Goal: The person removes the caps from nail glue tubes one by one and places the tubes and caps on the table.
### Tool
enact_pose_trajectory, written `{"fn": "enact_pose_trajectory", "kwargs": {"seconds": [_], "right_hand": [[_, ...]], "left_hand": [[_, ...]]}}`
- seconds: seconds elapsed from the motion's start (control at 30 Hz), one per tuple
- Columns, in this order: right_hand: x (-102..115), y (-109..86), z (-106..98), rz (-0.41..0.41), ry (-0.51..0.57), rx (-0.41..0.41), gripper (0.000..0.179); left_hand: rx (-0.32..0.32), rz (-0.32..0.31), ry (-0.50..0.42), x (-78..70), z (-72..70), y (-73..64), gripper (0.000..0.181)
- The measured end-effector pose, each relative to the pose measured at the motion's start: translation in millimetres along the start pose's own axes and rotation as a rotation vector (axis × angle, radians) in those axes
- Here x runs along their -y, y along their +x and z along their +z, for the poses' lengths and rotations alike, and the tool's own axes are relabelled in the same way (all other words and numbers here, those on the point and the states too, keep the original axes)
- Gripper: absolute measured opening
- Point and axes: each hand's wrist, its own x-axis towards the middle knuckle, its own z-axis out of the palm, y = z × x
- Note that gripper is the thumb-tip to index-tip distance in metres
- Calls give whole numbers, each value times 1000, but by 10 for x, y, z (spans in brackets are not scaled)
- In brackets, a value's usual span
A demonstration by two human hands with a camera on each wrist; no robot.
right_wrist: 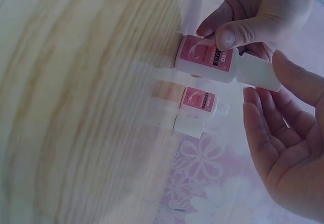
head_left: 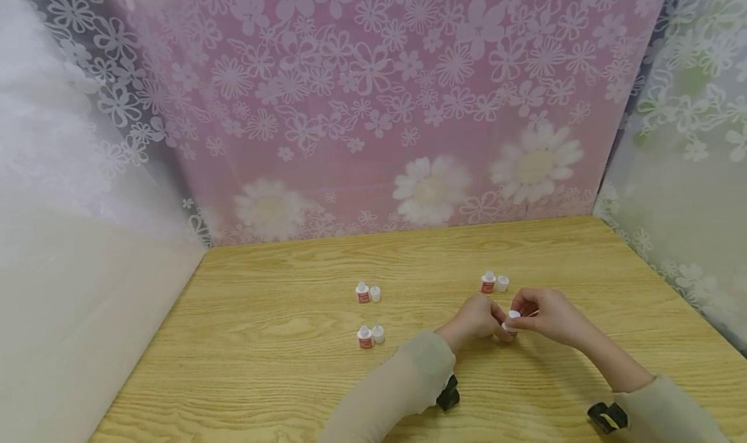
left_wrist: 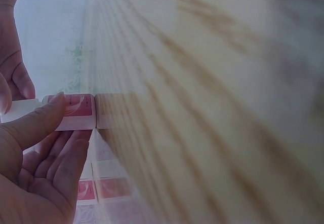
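Note:
My left hand (head_left: 477, 316) pinches a small white glue bottle (right_wrist: 202, 59) with a pink-red label between thumb and fingers. The bottle stands upright with its base at the wooden table. From the other side, my right hand (head_left: 553, 316) holds the bottle's white cap (right_wrist: 257, 72) between thumb and fingertips. The cap sits at the bottle's neck, which it hides. Just behind the hands stands another glue bottle (head_left: 487, 283), uncapped, its white cap (head_left: 503, 284) beside it on the table.
Farther left on the wooden table (head_left: 280, 378) stand two more uncapped glue bottles, a rear one (head_left: 363, 294) and a front one (head_left: 366, 338). Each has a white cap to its right. A pink flowered curtain (head_left: 350, 138) closes off the back, with pale sheets at both sides.

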Motion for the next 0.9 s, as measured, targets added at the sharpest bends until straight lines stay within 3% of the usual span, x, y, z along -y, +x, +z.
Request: {"fn": "enact_pose_trajectory", "kwargs": {"seconds": [0.63, 0.9], "right_hand": [[-15, -3, -42, -79, 93, 86, 15], [24, -10, -20, -35, 28, 27, 23]], "left_hand": [[6, 35, 19, 23, 4, 33, 15], [16, 32, -4, 22, -17, 22, 13]]}}
